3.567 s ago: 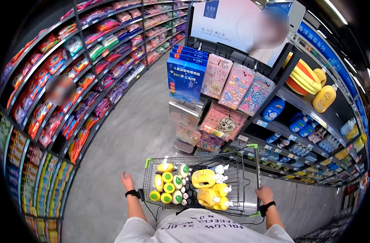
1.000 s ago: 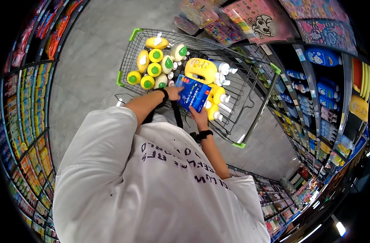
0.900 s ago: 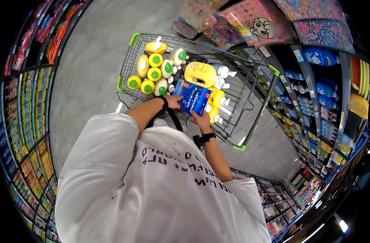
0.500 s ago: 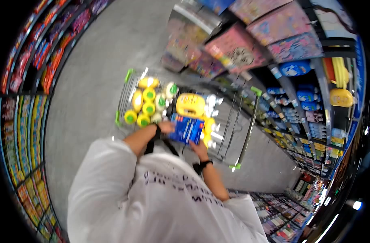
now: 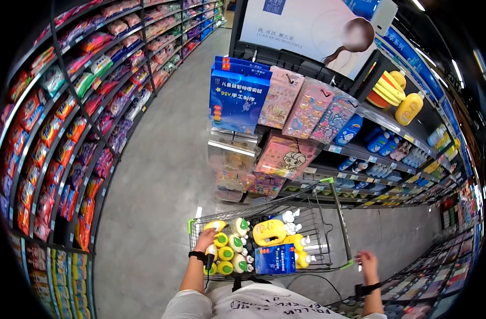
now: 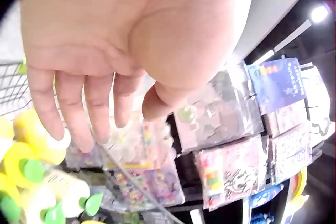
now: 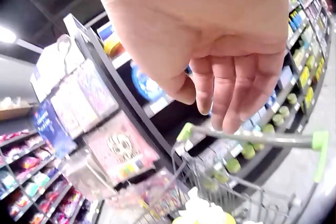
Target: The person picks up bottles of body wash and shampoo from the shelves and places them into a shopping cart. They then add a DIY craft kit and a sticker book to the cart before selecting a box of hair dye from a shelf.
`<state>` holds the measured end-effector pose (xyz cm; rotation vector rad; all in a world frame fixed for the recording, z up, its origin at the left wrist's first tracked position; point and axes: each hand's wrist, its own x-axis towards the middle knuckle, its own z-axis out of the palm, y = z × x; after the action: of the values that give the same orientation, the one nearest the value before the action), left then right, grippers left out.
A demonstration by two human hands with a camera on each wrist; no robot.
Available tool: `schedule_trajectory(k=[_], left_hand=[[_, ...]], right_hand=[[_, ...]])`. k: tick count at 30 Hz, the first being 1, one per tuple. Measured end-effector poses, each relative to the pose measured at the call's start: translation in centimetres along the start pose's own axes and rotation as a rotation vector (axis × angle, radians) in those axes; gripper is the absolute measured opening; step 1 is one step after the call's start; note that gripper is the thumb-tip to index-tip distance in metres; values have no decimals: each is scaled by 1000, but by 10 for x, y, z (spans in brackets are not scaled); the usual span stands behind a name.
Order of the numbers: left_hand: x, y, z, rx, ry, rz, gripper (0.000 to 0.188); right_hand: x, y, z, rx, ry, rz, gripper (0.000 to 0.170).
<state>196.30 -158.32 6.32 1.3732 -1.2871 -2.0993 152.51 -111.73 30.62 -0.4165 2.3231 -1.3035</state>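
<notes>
In the head view a wire shopping cart [image 5: 317, 212] stands in front of me, loaded with yellow and cream pump bottles. My left hand [image 5: 204, 242] hovers over the bottles on the cart's left side; its fingers hang relaxed and hold nothing in the left wrist view. A blue boxed craft kit [image 5: 276, 259] lies flat in the cart, beside a yellow jug-shaped bottle [image 5: 269, 232]. Just outside the cart's handle bar [image 5: 341, 226], my right hand [image 5: 367, 264] is raised with fingers loosely bent. Nothing is between its fingers in the right wrist view.
A display rack [image 5: 291, 114] hung with sticker packs and more blue kits [image 5: 239, 98] rises right beyond the cart. Shelves of bagged goods [image 5: 57, 143] curve along the left. Bottle shelves [image 5: 381, 141] run along the right. Grey floor [image 5: 147, 175] stretches ahead between them.
Both hands have let go of the blue craft kit, which now lies in the cart. The left hand has moved left, the right hand right past the handle. The head view has tilted up.
</notes>
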Motion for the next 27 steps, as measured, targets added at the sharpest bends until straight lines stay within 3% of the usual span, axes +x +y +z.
schedule_trajectory(k=[1, 3, 5, 8, 11, 12, 13, 14, 16, 17, 18, 19, 20, 22, 26, 27], left_hand=[[9, 14, -10, -9, 16, 61, 34], [30, 48, -34, 58, 43, 231, 32], [26, 121, -38, 177, 77, 377, 32], [19, 237, -32, 298, 84, 676, 31], [16, 339, -13, 377, 109, 967, 44], [12, 383, -1, 330, 104, 1017, 50], [5, 424, 14, 277, 100, 1075, 56], [15, 445, 20, 279, 149, 1092, 59], [19, 470, 33, 276, 197, 1113, 62], [12, 479, 42, 232, 106, 1029, 64], [2, 480, 51, 181, 19, 942, 66], [-12, 483, 59, 169, 26, 885, 67], [10, 478, 60, 149, 30, 898, 67], [74, 474, 51, 167, 167, 1006, 73], [30, 473, 52, -43, 25, 1017, 74], [30, 475, 50, -23, 27, 1107, 72]], right_hand=[[1, -28, -9, 50, 47, 7, 14], [-7, -111, 1, 61, -3, -175, 16], [-41, -224, 51, 3, -37, -288, 18], [-64, -320, 106, 11, -355, -395, 18], [-36, -356, 178, 74, -590, -696, 47], [-28, -378, 204, -34, -570, -793, 56], [15, -398, 255, -188, -464, -1040, 62], [35, -410, 284, -76, -546, -838, 71], [102, -422, 345, -142, -386, -905, 84], [122, -430, 367, -43, -431, -751, 88], [122, -440, 378, -32, -391, -748, 89], [115, -447, 381, 10, -496, -675, 84], [108, -455, 383, 52, -601, -602, 80], [107, -463, 391, 118, -634, -432, 70], [78, -476, 367, 145, -619, -531, 76], [76, -475, 363, 193, -601, -549, 70]])
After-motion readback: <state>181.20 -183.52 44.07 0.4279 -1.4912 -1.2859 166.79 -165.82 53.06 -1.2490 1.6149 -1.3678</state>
